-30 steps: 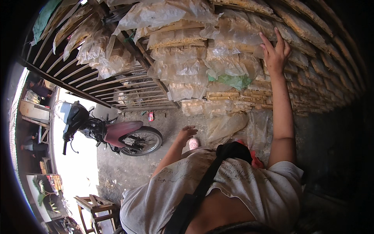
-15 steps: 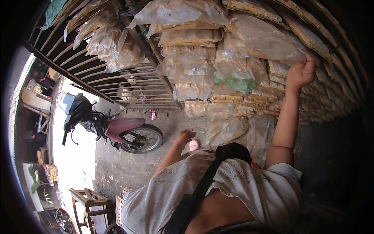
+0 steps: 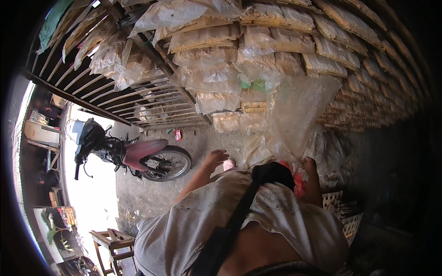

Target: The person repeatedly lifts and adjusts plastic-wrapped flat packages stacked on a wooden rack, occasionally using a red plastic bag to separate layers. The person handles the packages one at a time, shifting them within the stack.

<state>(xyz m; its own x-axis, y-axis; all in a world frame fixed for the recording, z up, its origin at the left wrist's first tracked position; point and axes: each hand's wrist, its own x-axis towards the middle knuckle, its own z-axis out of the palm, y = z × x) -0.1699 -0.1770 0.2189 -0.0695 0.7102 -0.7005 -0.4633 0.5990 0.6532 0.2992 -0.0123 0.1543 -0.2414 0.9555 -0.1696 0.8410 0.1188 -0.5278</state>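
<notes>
A cloudy clear plastic sheet (image 3: pixel 301 108) hangs in front of the stacked slabs and reaches down toward my body. At its lower right, my right hand (image 3: pixel 311 165) is closed on it, low by my waist; part of the grip is hard to see. My left hand (image 3: pixel 215 158) is held out at waist height on the left, fingers stretched and holding nothing. Pale yellowish slabs (image 3: pixel 331 66) lie in rows ahead, many under plastic covers (image 3: pixel 205 76). A bit of green plastic (image 3: pixel 253 85) shows behind the sheet.
A motorcycle (image 3: pixel 133 154) stands to the left, beside a slatted wooden rack (image 3: pixel 147 94). Crumpled plastic (image 3: pixel 329 154) lies on the floor ahead. A woven basket (image 3: pixel 352 225) is by my right side, and a wooden stool (image 3: pixel 113 246) is at lower left.
My right hand has come down from the upper right slabs to my waist, pulling the plastic sheet off them. The slabs beneath now show. My left hand stays out at the left.
</notes>
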